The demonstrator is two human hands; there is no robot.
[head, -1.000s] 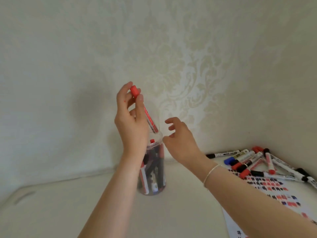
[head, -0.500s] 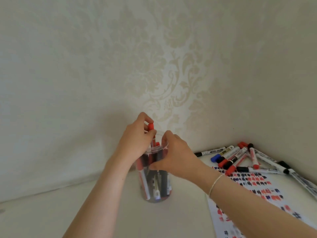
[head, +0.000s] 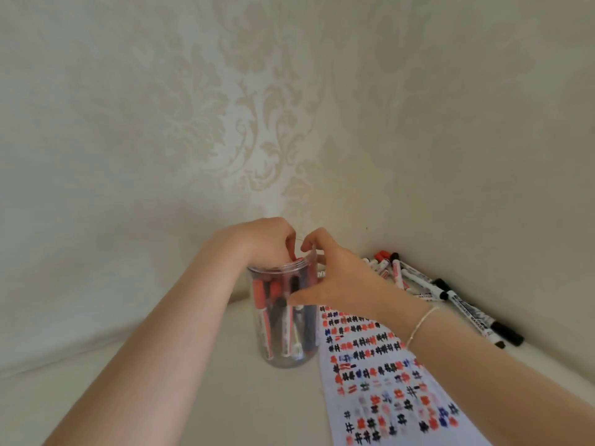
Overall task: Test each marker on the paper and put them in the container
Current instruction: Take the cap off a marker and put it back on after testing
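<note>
Standing upright on the pale counter (head: 161,397) in the head view, a clear plastic container (head: 283,317) holds a crowd of capped markers (head: 277,304), red, black and blue ones, all standing on end and leaning against its wall. The left hand (head: 260,243) hangs over the open mouth with its fingers (head: 288,249) curled down past the rim; a small spot of red shows at the fingertips, but whether they pinch a marker there cannot be told. The right hand (head: 341,281) grips the container from the side, thumb across the front wall and the other fingers curled over the far rim. A thin bracelet (head: 418,323) circles the right wrist.

Just right of the container, touching or nearly touching its base, lies a sheet of paper (head: 386,381) covered in rows of small hash-like test marks in red, black and blue. Beyond the paper, in the corner where the counter meets the wall, a loose pile of markers (head: 428,284) lies flat, white barrels with red and black caps, some crossing each other, partly hidden behind the right hand. Patterned cream wallpaper (head: 257,123) fills the background on both walls.
</note>
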